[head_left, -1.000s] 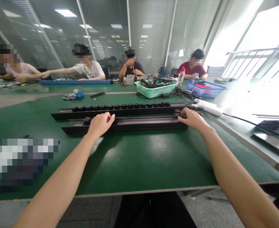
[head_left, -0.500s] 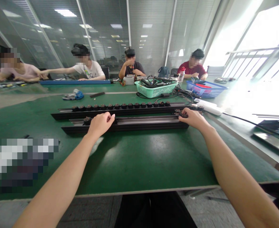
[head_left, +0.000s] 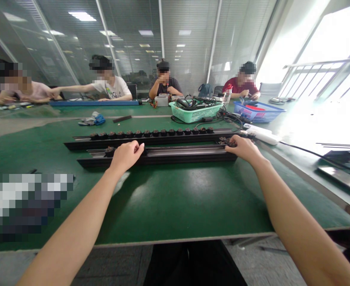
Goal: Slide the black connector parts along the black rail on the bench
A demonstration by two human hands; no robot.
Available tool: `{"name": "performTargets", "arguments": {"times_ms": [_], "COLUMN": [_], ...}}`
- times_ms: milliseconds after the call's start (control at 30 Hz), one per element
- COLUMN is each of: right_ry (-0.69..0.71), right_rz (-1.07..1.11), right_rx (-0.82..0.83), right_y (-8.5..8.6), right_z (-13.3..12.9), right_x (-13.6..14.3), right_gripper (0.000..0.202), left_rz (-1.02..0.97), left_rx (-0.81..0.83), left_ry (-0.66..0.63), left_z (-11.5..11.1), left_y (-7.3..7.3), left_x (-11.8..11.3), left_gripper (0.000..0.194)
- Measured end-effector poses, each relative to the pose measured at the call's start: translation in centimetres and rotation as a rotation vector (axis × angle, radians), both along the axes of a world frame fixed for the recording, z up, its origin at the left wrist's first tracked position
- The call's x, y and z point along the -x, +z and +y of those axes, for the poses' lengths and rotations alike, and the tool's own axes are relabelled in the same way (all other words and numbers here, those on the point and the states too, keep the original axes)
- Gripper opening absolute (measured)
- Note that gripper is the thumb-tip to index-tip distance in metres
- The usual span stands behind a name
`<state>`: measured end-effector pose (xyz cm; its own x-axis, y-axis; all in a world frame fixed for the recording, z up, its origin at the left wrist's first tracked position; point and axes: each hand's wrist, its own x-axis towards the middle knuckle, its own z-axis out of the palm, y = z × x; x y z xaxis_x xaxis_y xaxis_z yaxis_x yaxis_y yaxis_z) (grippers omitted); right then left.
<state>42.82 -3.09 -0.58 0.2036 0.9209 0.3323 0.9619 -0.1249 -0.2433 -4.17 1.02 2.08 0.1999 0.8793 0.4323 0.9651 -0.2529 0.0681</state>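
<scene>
Two long black rails lie crosswise on the green table. The near rail [head_left: 186,158] has a metallic strip along its channel and a small black round part [head_left: 109,151] near its left end. My left hand [head_left: 127,155] is closed over that rail just right of this part; its fingers hide most of a dark piece beside them. At the rail's right end, my right hand [head_left: 242,147] pinches a small dark part [head_left: 232,143] from a cluster of similar ones. Behind, the far rail [head_left: 151,140] carries a row of several black round parts.
A green basket of cables [head_left: 196,114] and a blue basket [head_left: 260,114] stand beyond the rails. A white power strip [head_left: 262,135] lies right of my right hand. Gloves [head_left: 93,118] lie at the back left. Several people sit across the table.
My hands and both rails stay almost in place. My right hand has shifted very slightly. Across the table, the person in red has moved their hands a little.
</scene>
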Motion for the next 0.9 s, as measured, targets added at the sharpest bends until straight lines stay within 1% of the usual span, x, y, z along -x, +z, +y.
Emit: {"name": "performTargets", "arguments": {"times_ms": [300, 667, 900], "right_ry": [-0.014, 0.024, 0.038], "right_rz": [0.022, -0.017, -0.034], "right_rx": [0.002, -0.009, -0.002], "right_y": [0.09, -0.40, -0.28], "right_z": [-0.02, -0.11, -0.24], "right_x": [0.00, -0.30, 0.14], "right_gripper": [0.032, 0.037, 0.034], "left_rz": [-0.010, -0.010, -0.002], "left_rx": [0.016, 0.010, 0.007], "left_ry": [0.000, -0.003, -0.004], "left_z": [-0.12, -0.04, -0.15], "left_y": [0.18, 0.09, 0.15], "left_x": [-0.05, 0.00, -0.10], "left_gripper": [0.050, 0.049, 0.049]}}
